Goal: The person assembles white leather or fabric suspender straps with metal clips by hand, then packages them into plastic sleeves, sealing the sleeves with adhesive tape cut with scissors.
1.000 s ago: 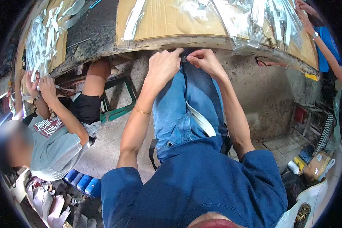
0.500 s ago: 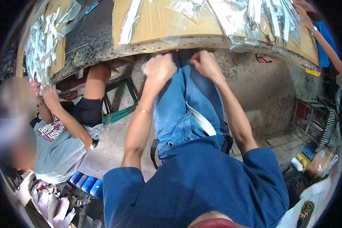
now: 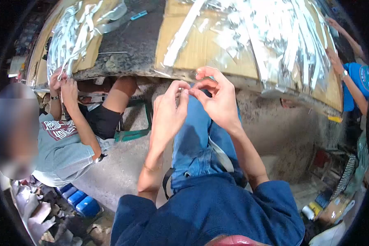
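Note:
Above my jeans (image 3: 190, 139), at the table's near edge, my two hands meet. My left hand (image 3: 169, 111) is closed with thumb and fingers pinched together. My right hand (image 3: 218, 96) also pinches, its fingertips against those of the left. Whatever lies between the fingertips is too small or hidden to name. Beyond them, clear plastic and white straps (image 3: 289, 45) lie heaped on cardboard (image 3: 168, 37). One white strap in plastic (image 3: 184, 35) lies apart on the left. A whitish band (image 3: 221, 155) runs across my lap.
At left, a seated person in a grey shirt (image 3: 65, 143) handles white straps (image 3: 69, 43). A blue cutter (image 3: 139, 15) and a thin rod (image 3: 112, 52) lie on the dark table. Another person's hands (image 3: 336, 61) reach in at right. Blue containers (image 3: 86, 205) stand at lower left.
My hands have come together from two separate fists over my knees, and their fingertips now meet. The view has turned, so the table appears farther right and lower.

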`<state>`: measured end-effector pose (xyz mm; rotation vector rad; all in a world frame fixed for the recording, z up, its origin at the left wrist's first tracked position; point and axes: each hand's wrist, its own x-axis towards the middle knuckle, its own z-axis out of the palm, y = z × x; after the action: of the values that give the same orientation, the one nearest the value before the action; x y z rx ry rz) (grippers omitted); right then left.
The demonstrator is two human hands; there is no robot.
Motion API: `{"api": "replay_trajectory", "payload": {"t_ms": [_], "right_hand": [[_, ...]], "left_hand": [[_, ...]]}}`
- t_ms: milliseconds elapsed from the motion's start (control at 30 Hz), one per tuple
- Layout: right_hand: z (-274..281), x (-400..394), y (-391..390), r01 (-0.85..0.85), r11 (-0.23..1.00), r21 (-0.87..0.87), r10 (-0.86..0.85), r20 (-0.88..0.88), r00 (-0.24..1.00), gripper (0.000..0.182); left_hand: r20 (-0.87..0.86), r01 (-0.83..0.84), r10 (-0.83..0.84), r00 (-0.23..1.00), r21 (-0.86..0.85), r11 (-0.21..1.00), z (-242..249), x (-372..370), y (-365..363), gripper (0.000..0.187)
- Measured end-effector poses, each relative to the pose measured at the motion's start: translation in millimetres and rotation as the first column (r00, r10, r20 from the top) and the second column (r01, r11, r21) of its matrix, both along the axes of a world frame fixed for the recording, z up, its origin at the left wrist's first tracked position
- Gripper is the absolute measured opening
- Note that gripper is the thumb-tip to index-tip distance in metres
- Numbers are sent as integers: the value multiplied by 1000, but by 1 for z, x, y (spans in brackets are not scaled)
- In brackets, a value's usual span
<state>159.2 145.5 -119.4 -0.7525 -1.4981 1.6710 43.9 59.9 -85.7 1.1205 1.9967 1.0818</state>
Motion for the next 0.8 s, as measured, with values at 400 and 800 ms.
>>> {"api": "replay_trajectory", "payload": {"t_ms": [400, 800], "right_hand": [[-6, -143, 116, 257, 833, 490, -387, 183, 904, 35], [-23, -182, 176, -111, 525, 844, -537, 430, 726, 30]], "left_hand": [[-830, 35, -113, 547, -112, 993, 14, -114, 88, 33], [-592, 302, -567, 573, -491, 817, -25, -188, 163, 36]]}}
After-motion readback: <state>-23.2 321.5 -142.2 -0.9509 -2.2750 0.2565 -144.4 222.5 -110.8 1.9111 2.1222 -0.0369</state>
